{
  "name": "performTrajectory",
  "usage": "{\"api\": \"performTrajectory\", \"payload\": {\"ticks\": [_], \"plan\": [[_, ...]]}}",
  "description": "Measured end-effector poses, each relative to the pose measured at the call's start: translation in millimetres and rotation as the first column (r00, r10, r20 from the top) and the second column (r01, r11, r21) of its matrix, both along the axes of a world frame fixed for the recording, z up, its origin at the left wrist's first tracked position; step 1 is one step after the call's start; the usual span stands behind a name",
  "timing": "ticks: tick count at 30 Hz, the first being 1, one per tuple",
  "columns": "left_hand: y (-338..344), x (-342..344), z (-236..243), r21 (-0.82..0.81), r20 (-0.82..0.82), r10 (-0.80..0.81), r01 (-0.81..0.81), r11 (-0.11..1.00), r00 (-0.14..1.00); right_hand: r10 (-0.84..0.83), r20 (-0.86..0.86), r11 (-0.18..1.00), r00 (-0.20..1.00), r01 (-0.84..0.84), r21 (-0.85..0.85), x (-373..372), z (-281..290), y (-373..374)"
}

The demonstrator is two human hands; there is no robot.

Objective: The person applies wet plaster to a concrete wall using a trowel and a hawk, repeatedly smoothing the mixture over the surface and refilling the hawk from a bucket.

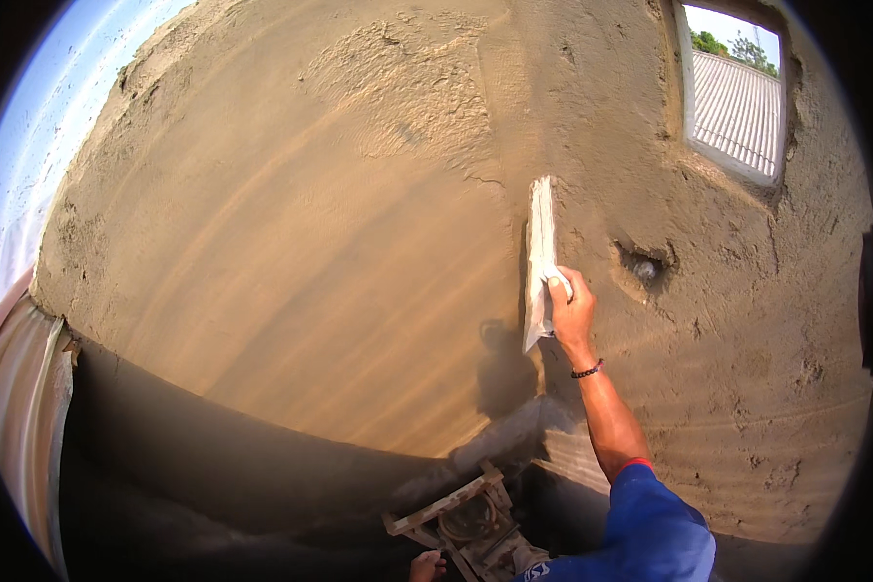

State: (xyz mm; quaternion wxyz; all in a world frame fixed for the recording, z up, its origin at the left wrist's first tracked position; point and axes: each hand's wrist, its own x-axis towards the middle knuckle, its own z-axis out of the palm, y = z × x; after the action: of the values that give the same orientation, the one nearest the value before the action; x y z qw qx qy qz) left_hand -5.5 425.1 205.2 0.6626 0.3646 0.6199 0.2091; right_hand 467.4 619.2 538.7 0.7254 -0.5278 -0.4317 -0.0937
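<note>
My right hand [574, 315] is closed round the handle of a long, pale plastering float [541, 228] smeared with mortar. The float stands nearly upright in the inner corner, by the meeting of two walls. To its left is the broad left wall [339, 252], its plaster smooth with curved streaks and a rough patch near the top. On the right, the right wall [727, 339] has a rougher face. At the lower edge, my left hand [427, 565] shows only in part, its fingers curled; what it holds, if anything, is hidden.
A wooden frame [446, 504] stands below the corner, close to my left hand. The right wall has a ragged hole [645, 268] and a window opening [737, 160] with a corrugated roof beyond. Sheeting [29, 388] hangs at far left. Deep shadow lies under the left wall.
</note>
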Motion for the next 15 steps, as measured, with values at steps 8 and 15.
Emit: {"api": "performTrajectory", "payload": {"ticks": [8,15], "plan": [[6,-15,-34,-0.078,-0.027,0.048,-0.05,0.996,0.998,-0.051,0.164,0.998,0.985,0.056,-0.023,21,200,50],[14,-41,-52,-0.161,-0.116,0.017,-0.036,0.986,0.993,0.197,0.485,0.98,0.852,-0.16,-0.117,-134,123,44]]}}
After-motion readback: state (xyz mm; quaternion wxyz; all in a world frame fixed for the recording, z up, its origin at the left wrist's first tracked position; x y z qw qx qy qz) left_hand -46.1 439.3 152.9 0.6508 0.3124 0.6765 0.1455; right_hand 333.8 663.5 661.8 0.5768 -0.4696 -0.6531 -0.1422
